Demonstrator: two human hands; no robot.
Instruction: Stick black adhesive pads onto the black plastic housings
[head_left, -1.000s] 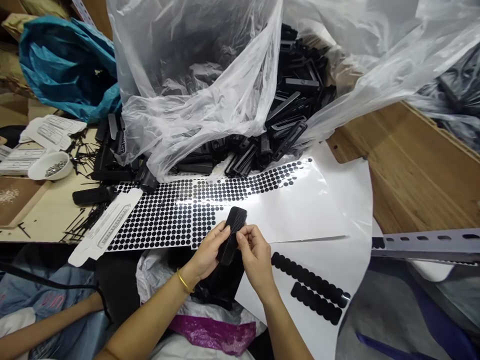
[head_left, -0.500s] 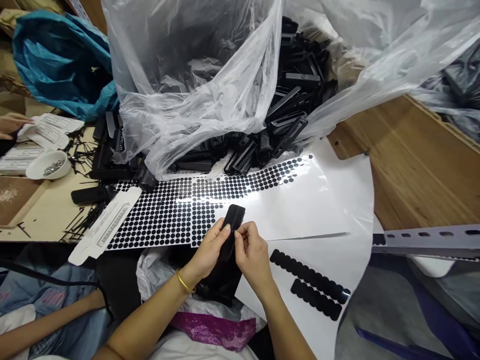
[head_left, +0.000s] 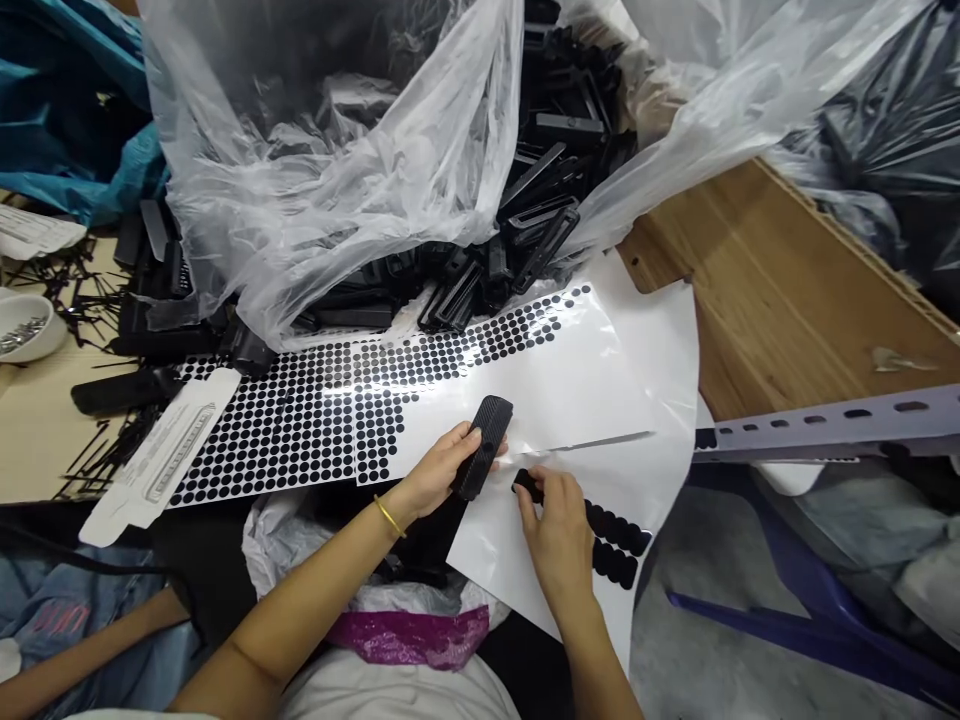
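Observation:
My left hand (head_left: 439,475) is closed around a long black plastic piece (head_left: 491,430) with a ribbed, carbon-like face, held tilted above the white sheet. To its right, the thumb and fingertips of my right hand (head_left: 559,530) pinch the left end of an overlapping row of black round stickers (head_left: 619,527). My hand hides the middle of that row. Just below it lies a second, shorter row of black round stickers (head_left: 619,568), partly covered too. Beyond my hands, a white backing sheet (head_left: 525,400) carries many separate black dots on its left part.
Black plastic parts (head_left: 457,290) are heaped under and beside a clear plastic bag (head_left: 375,200). A printed white card (head_left: 169,450) lies at left, near a white bowl (head_left: 34,330) of small metal pieces. Wooden board (head_left: 787,300) and perforated metal rail (head_left: 825,420) border the right.
My right hand has left the black plastic piece and moved right and down to the sticker row. My left hand still holds the piece, now turned to show its broad face. The view has shifted right.

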